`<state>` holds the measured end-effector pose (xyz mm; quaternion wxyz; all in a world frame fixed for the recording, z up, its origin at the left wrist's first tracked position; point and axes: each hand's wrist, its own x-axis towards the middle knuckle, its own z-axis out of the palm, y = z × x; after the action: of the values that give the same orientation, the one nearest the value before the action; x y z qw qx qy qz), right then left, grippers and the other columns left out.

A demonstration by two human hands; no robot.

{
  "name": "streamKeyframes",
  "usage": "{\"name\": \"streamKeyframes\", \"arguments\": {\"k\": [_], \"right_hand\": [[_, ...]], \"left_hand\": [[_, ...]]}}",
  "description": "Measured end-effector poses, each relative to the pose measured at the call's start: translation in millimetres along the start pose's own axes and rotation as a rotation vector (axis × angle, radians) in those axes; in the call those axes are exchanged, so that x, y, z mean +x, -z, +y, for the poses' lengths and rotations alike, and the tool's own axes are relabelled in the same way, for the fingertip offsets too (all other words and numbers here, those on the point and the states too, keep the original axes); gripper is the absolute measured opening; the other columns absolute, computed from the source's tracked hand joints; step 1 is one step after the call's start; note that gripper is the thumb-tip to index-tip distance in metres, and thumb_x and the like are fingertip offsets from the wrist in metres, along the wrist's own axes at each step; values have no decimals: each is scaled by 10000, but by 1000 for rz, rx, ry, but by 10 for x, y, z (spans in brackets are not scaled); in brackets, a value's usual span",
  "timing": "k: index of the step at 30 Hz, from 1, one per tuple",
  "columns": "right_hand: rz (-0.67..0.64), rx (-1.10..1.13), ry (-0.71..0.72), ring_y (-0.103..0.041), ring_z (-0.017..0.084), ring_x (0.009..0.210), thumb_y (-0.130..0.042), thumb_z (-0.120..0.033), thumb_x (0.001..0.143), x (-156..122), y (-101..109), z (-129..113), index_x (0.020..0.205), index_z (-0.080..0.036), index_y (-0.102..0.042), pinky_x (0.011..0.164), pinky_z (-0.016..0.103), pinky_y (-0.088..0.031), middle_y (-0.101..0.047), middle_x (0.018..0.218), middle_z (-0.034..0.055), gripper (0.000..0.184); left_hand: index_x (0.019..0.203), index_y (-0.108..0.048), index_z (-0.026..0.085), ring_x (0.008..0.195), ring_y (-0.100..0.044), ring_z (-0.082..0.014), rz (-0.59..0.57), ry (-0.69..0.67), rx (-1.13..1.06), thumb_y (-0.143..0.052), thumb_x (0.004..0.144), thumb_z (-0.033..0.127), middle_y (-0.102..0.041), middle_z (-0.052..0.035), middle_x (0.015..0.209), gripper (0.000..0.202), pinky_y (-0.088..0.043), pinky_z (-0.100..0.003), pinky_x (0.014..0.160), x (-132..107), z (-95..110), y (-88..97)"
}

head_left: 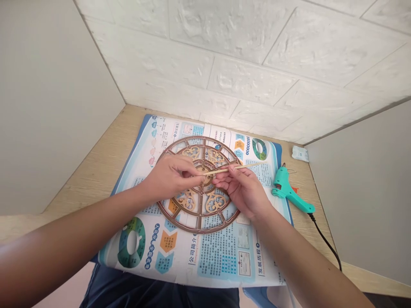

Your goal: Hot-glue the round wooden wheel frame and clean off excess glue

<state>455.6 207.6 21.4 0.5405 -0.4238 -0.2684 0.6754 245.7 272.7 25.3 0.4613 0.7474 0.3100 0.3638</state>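
A thin pale wooden stick (247, 165) is held level between my two hands. My left hand (175, 174) pinches its left end between thumb and fingertips. Farther along, my right hand (245, 186) grips the stick with thumb and fingers, and its free end sticks out to the right. Beneath both hands lies a round brown openwork wheel (199, 222) with two rings, spokes and pale scroll-shaped ornaments (215, 202). My hands cover parts of its left and right sides and of its hub.
The wheel lies on a printed sheet (183, 271) spread over a wooden table (93, 158). At the right lies a teal glue gun (289, 190) with a black cord. A small white packet (300, 153) sits at the back right. Walls close in the back and sides.
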Motion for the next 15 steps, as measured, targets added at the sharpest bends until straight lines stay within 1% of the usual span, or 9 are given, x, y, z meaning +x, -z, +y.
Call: {"name": "streamKeyframes", "arguments": {"k": [5,8,11,15], "right_hand": [[10,3,10,-793,150,716,-897,-389,776,2,3,6,849,-177,-822,704,196,-649,-814,783,45,236],[10,-3,15,-788,141,706,-897,-391,775,-1,1,1,833,-184,-818,702,195,-647,-811,775,38,229],[6,-22,12,-785,140,703,-895,-390,778,0,-4,-7,821,-193,-815,707,205,-647,-807,763,36,217],[15,-52,17,-786,152,700,-897,-395,770,-3,-11,-8,800,-184,-806,701,216,-645,-805,757,55,232]], "left_hand": [[679,-778,196,558,-516,-88,-4,34,-4,-775,804,219,-604,28,560,127,-405,-248,540,1,2,28],[710,-780,196,562,-516,-83,5,17,18,-757,802,191,-606,33,581,95,-417,-239,549,-1,17,36],[726,-772,187,589,-528,-85,7,-44,36,-734,796,153,-631,25,622,87,-425,-232,563,-5,18,40],[768,-764,169,608,-537,-90,-10,-178,123,-722,818,137,-635,19,645,73,-428,-243,587,-6,5,50]]}}
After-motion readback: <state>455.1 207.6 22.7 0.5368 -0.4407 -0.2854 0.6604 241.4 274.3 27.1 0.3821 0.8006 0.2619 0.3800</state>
